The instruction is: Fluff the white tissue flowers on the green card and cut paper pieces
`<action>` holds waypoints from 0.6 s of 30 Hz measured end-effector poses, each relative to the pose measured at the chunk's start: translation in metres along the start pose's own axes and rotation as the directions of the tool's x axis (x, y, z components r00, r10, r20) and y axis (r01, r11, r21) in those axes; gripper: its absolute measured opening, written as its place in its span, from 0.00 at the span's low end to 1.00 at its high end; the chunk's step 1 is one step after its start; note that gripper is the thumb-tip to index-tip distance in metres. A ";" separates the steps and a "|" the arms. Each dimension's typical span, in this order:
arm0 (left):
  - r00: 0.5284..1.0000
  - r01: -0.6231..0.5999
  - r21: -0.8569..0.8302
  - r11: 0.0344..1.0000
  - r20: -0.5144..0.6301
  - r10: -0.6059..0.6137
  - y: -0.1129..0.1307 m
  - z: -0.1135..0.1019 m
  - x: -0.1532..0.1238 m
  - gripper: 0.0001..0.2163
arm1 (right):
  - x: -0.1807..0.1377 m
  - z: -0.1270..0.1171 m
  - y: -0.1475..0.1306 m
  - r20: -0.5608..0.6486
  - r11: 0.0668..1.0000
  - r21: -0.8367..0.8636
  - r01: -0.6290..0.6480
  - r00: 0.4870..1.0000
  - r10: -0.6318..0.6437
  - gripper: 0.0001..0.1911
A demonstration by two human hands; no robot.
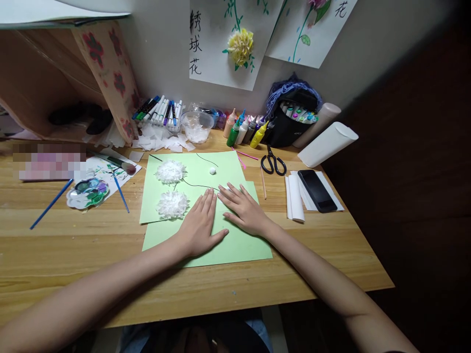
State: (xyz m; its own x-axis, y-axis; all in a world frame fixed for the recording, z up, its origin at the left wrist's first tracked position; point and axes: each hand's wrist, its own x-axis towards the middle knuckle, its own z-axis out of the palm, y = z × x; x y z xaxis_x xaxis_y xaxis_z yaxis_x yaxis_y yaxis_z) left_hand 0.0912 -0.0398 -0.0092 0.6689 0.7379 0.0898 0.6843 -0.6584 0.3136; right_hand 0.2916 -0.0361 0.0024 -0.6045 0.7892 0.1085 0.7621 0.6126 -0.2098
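Observation:
My left hand point(200, 223) lies flat on pale green paper, fingers stretched and thumb spread. Beside it my right hand point(243, 210) also rests flat, fingers apart, its fingertips close to those of the left. Under them an upper green sheet point(228, 163) overlaps a lower green sheet point(250, 246). Two fluffy white paper flowers point(171, 171) sit on the left part of the upper sheet, the nearer one just beside my left hand. A small white ball point(212, 170) lies beyond my fingers. Thin dark curved lines point(198, 185) run across the sheet; whatever my palms cover is hidden.
At the right are black scissors point(273, 163), folded white paper point(295, 198) and a phone point(317, 190). Paint bottles point(245, 131), markers point(162, 112) and a plastic tub point(197, 126) line the back. Leftward lie a paint palette point(88, 193) and brushes point(51, 203).

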 end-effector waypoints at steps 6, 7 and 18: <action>1.000 0.002 -0.008 1.000 -0.002 -0.002 0.000 0.000 0.000 0.41 | -0.001 0.000 0.000 -0.052 1.000 -0.029 0.004 0.999 -0.006 0.29; 1.000 0.004 -0.010 1.000 0.000 -0.004 0.000 0.000 0.000 0.41 | -0.002 0.000 0.001 -0.061 0.999 -0.031 0.007 0.998 -0.009 0.28; 0.999 0.021 0.004 1.000 0.035 -0.022 0.001 -0.004 0.000 0.42 | -0.009 -0.002 0.014 -0.104 0.998 -0.018 0.061 0.993 -0.062 0.22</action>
State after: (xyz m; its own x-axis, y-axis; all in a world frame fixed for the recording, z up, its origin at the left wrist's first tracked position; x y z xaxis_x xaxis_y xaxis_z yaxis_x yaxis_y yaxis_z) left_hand 0.0908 -0.0394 -0.0051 0.6638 0.7462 0.0496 0.6994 -0.6429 0.3121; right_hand 0.3080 -0.0348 0.0005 -0.6232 0.7499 0.2219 0.7280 0.6599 -0.1856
